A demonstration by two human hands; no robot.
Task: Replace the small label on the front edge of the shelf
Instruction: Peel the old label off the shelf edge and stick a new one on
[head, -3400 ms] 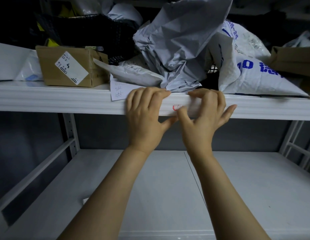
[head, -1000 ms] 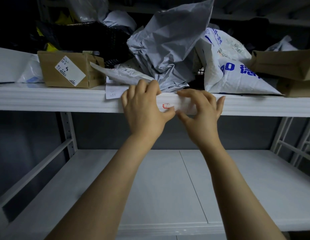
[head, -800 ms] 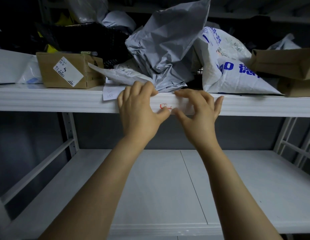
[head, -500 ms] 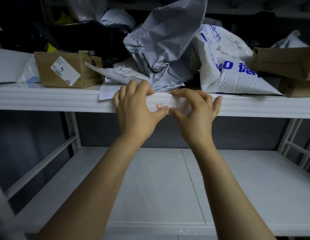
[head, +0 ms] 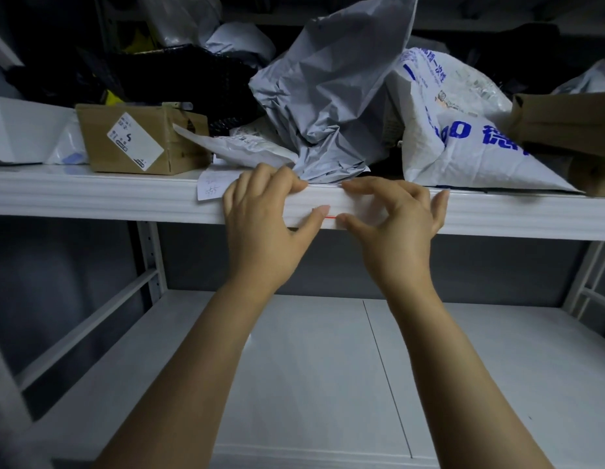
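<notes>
A small white label (head: pixel 331 211) with a red mark lies on the front edge of the white shelf (head: pixel 108 201). My left hand (head: pixel 260 221) has its fingers curled over the top of the edge and its thumb on the label's left part. My right hand (head: pixel 396 228) arches over the label's right part, fingertips on the top lip, thumb tip low on the front. The two thumb tips nearly meet. Only a thin red line of the mark shows between them.
A handwritten paper slip (head: pixel 209 187) hangs over the edge left of my left hand. On the shelf behind stand a cardboard box (head: pixel 142 140), a grey mailer bag (head: pixel 328 96), a white printed bag (head: pixel 463 140) and a brown box (head: pixel 565 120). The lower shelf (head: pixel 328 367) lies below.
My thumbs have closed in on each other along the front edge. The red scribble, plain before, is now mostly covered, leaving a thin line.
</notes>
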